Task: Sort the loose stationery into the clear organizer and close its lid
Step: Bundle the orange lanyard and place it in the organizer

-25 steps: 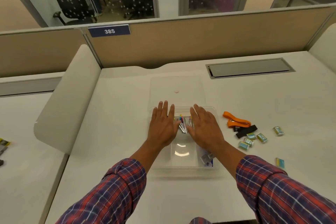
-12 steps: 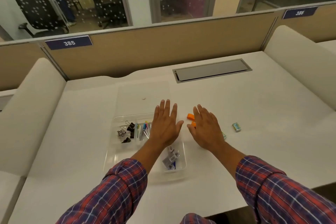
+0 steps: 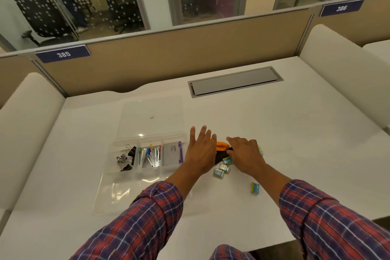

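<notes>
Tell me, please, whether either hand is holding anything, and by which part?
The left hand is open, holding nothing. The right hand lies over the orange strap; any grip is hidden.

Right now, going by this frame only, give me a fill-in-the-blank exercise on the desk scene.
1. The binder clips sit in the clear organizer's far-row ___ compartment.
2. The organizer's lid is ___, not shut.
3. Between the left hand and right hand shows an ___ strap.
4. The partition label behind the organizer reads ___.
Missing words: left; open; orange; 385.
</notes>
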Available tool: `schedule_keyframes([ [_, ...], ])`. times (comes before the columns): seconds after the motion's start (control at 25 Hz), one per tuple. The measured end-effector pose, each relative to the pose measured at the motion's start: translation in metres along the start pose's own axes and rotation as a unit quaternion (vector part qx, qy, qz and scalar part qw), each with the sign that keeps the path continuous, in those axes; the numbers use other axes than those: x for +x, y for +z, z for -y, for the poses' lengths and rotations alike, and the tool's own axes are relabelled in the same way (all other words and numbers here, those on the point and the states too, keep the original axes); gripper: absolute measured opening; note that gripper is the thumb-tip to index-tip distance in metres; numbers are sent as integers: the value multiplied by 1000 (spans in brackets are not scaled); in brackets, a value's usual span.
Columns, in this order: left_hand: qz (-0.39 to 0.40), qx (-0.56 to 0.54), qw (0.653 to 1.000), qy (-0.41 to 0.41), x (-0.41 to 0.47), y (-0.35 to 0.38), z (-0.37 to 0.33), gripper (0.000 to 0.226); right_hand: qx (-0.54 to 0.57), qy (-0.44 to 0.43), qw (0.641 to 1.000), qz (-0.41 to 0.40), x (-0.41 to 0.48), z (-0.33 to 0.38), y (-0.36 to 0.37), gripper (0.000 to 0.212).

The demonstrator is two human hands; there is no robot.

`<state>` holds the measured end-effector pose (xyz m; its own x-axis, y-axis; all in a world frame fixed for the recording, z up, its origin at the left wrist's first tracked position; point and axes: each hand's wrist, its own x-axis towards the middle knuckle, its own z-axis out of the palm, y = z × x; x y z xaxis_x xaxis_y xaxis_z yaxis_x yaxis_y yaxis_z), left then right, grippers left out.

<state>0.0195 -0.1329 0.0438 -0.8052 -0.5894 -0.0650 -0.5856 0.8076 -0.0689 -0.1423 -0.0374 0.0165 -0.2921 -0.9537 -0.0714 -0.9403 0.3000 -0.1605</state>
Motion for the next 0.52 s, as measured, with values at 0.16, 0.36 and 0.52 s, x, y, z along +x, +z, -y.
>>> schedule_keyframes([
  [0.16,12,5,999,-36,9,-3,-4,59,20,-28,998,44,21,-5,-1,29],
  [0.36,31,-29,995,-89,11,-8,-1,57,-9,-23,996,88,42,-6,-6,26],
  [0.52,43,-57,992,-103,7,-7,-7,55,23,-10,996,87,48,-6,-8,28],
])
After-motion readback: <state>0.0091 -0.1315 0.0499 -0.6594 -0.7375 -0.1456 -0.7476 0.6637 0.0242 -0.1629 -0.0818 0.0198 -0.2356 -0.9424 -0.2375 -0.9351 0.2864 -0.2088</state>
